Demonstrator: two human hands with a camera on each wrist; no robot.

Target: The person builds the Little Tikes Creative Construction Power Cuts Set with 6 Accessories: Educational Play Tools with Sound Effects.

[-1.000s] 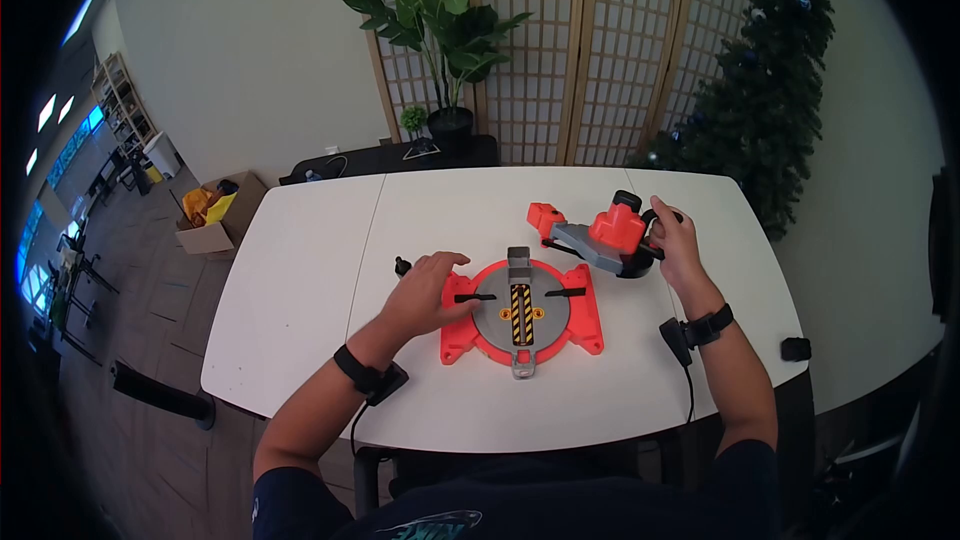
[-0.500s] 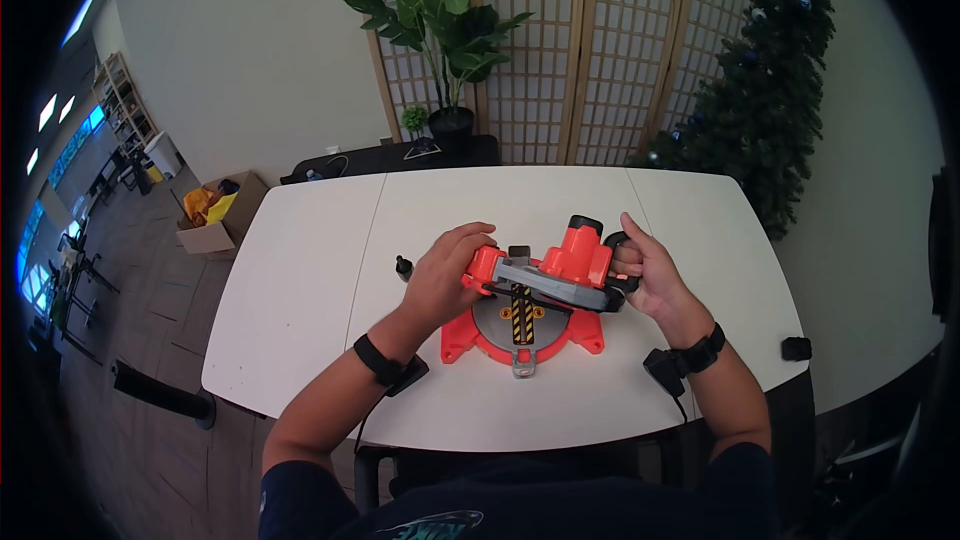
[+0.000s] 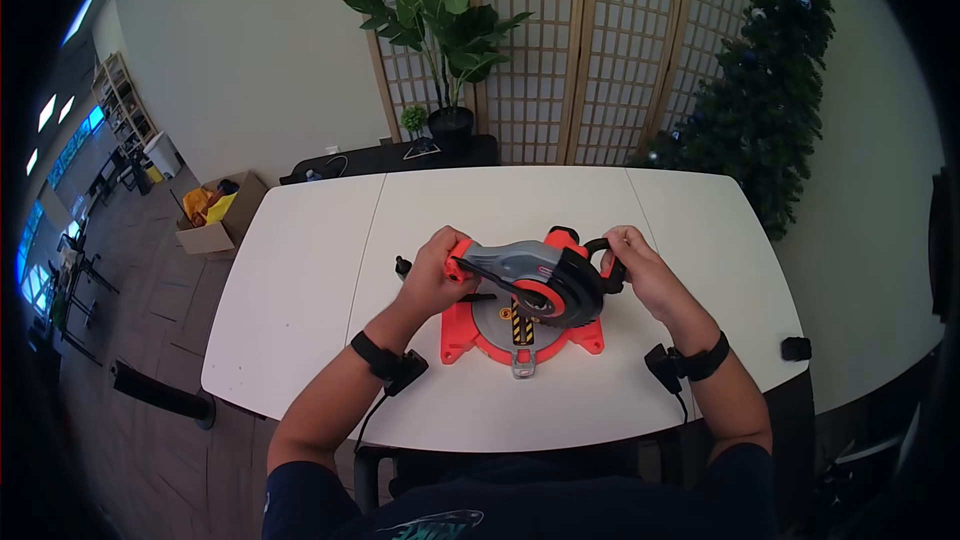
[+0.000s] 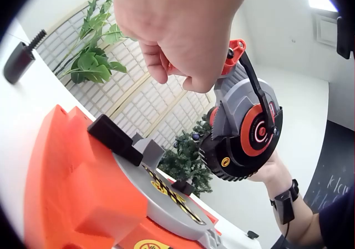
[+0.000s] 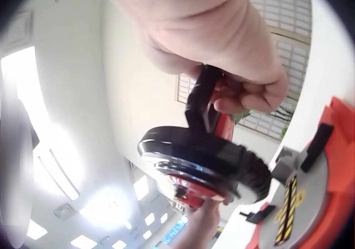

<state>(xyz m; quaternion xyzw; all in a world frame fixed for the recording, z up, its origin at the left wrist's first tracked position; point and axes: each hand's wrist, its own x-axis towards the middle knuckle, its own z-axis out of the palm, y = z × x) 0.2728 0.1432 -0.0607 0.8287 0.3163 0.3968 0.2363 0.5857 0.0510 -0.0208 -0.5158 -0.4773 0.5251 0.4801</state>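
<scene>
Both hands hold a toy miter saw's red, grey and black saw head (image 3: 520,265) above its base. My left hand (image 3: 437,272) grips the red hinge end of the arm; in the left wrist view its fingers curl round that end. My right hand (image 3: 645,275) holds the black loop handle (image 5: 202,96) at the other end, fingers passing through the loop. Below lies the red base (image 3: 458,335) with its round grey turntable (image 3: 490,328) and a yellow-and-black striped slot. The saw head covers the base's back right part in the head view.
A black knob with a threaded screw (image 4: 19,60) lies on the white table (image 3: 290,290), left of the base. A small black block (image 3: 796,349) sits at the table's right edge. Behind the table stand a potted plant (image 3: 450,125) and a folding screen (image 3: 540,70).
The right hand has brought the saw head from the back right to over the base. My left hand has left the base and taken its hinge end. The saw head has turned, showing its round blade side.
</scene>
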